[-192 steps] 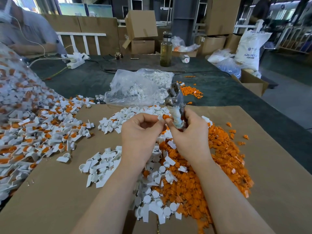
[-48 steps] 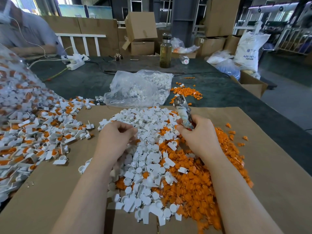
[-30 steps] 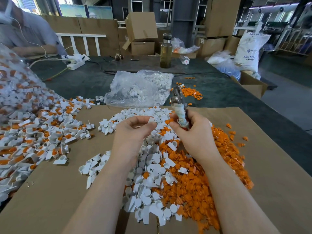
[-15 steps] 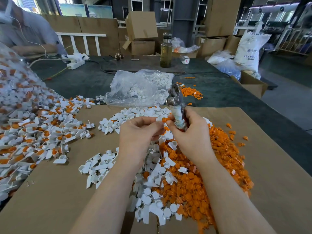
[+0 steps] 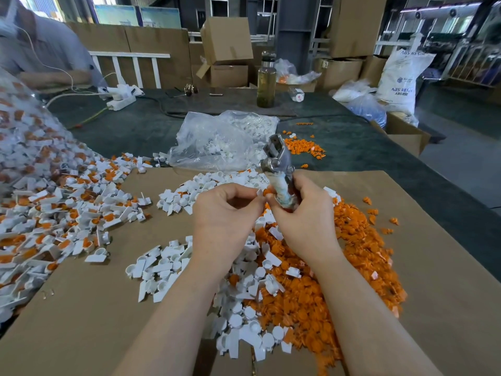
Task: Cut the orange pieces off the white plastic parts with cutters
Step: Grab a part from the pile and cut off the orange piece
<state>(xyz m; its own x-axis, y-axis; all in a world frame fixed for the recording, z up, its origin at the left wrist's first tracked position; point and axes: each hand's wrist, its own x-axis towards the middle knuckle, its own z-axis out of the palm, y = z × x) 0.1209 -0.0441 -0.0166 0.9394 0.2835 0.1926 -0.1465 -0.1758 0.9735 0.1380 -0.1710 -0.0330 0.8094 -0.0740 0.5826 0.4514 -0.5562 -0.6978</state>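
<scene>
My right hand (image 5: 303,221) grips the metal cutters (image 5: 278,161) by their wrapped handles, jaws pointing up and away. My left hand (image 5: 223,213) pinches a small white plastic part with an orange piece (image 5: 264,191) at its fingertips, right beside the cutter handles. Below the hands lies a pile of cut white parts (image 5: 244,294) and, to its right, a heap of cut-off orange pieces (image 5: 352,267). A big spill of uncut white-and-orange parts (image 5: 54,213) covers the left side.
Brown cardboard (image 5: 81,321) covers the near table. A clear bag of white parts (image 5: 217,139) lies behind the hands, with loose orange bits (image 5: 303,146) beside it. A bottle (image 5: 266,80), a power strip (image 5: 120,95) and boxes stand farther back. Another person's sleeve (image 5: 48,50) is at far left.
My left hand fetched a part from the white pile, then rose to meet the cutters. In the last half second both hands stay almost still, the part held at the cutter handles.
</scene>
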